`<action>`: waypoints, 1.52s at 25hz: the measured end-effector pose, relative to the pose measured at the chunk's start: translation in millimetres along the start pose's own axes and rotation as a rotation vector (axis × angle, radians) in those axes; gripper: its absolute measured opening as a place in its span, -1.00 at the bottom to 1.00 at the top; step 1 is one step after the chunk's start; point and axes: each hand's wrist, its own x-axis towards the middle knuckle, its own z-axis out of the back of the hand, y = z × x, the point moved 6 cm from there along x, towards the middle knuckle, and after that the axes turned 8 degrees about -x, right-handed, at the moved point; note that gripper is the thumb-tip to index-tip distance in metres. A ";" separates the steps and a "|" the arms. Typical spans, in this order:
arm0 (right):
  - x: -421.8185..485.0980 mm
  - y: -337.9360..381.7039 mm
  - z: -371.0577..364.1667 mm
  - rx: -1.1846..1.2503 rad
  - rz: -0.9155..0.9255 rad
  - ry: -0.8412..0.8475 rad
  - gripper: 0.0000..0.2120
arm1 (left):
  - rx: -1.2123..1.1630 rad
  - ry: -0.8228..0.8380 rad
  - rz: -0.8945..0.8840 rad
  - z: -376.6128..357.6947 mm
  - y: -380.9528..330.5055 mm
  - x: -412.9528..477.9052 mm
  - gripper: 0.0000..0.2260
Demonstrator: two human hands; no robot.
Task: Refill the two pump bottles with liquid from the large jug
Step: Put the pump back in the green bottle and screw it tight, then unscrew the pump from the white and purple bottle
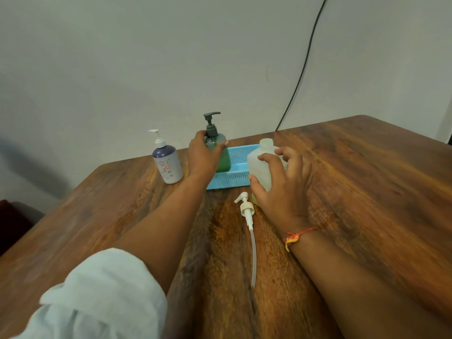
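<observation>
**A:** What lies nearest?

**B:** A detached pump [246, 209] with its dip tube, loose on the table [367, 182]. Just beyond it, the right hand [281, 189] wraps spread fingers and thumb round the uncapped translucent jug [259, 162].

**A:** And the left?

**B:** The left hand [203, 155] curls its fingers round the green pump bottle [223, 159], which stands in the blue basket [232, 179]. The purple-and-white pump bottle [167, 165] stands beside it, near the table's far left corner.

**A:** Which step?

**B:** Probably readying the green bottle. Its pump needs unscrewing before any pouring.
</observation>
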 end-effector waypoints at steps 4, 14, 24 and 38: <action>0.1 0.4 2.0 -0.013 0.012 -0.009 -0.56 | 0.115 0.052 0.037 -9.2 25.6 -1.8 -0.58; -8.6 46.3 15.6 0.120 0.346 -0.005 -0.69 | 0.155 0.059 0.074 17.3 41.0 -19.0 -0.48; -23.9 102.2 -51.9 0.237 0.115 0.739 -0.69 | 0.138 -0.163 0.417 98.6 116.1 -2.9 -0.31; -21.7 82.3 -69.2 0.324 0.023 0.636 -0.74 | -0.108 -0.162 0.409 98.6 151.7 24.1 -0.48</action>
